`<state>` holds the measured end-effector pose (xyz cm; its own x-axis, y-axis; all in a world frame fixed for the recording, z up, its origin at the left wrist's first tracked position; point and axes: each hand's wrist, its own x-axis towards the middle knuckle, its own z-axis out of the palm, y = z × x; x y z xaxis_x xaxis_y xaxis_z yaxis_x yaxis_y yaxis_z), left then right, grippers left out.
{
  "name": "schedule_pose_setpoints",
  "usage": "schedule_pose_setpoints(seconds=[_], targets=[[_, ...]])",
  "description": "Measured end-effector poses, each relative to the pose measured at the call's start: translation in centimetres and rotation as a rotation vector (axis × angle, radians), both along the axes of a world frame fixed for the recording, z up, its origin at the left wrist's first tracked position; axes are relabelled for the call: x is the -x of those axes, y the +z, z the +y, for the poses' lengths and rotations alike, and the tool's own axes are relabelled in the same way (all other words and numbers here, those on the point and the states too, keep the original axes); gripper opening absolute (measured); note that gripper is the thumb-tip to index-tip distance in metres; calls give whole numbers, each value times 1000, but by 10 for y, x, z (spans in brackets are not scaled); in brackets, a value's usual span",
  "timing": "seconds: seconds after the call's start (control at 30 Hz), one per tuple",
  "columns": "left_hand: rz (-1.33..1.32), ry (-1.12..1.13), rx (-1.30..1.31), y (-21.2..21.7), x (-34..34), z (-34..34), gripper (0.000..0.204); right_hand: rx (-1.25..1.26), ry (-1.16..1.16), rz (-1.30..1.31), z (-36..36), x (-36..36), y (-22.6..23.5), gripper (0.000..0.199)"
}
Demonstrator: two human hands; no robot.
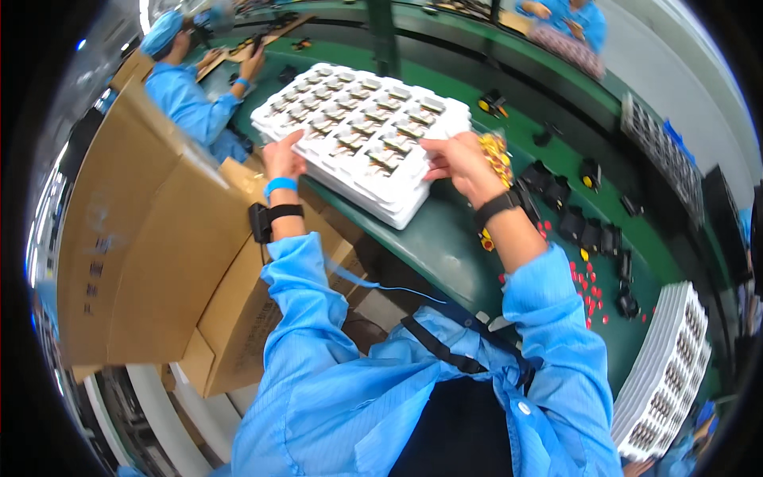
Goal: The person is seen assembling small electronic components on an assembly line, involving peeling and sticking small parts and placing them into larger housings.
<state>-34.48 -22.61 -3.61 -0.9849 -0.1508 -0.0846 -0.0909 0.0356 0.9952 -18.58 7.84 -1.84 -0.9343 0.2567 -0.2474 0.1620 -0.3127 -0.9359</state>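
A stack of white moulded trays (pixel 381 211) rests on the green bench. Rows of small parts with dark and orange bits fill the pockets of the top tray (pixel 424 172). At its near left edge, my left hand (pixel 284 161) is closed with bent fingers on the rim. My right hand (pixel 463 163) grips the right edge, thumb and fingers around it; some fingertips are hidden. A bag of yellow parts (pixel 496 155) lies just beyond my right hand.
Open cardboard cartons (pixel 151 238) stand to my left. Red discs (pixel 590 290) and black parts (pixel 584 229) are scattered on the bench (pixel 445 246). More stacked trays (pixel 664 370) stand at the right. A co-worker (pixel 187 99) sits at the far left, another (pixel 576 20) across.
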Motion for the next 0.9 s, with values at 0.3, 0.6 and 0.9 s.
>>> schedule_pose_setpoints(seconds=[0.3, 0.6, 0.9], targets=[[152, 204, 664, -14, 3, -2, 53, -226, 156, -13, -1, -84, 42, 29], [915, -433, 1329, 28, -176, 128, 63, -562, 19, 318, 17, -317, 88, 8], [712, -431, 1398, 6, -156, 135, 62, -196, -721, 20, 58, -407, -2, 9]])
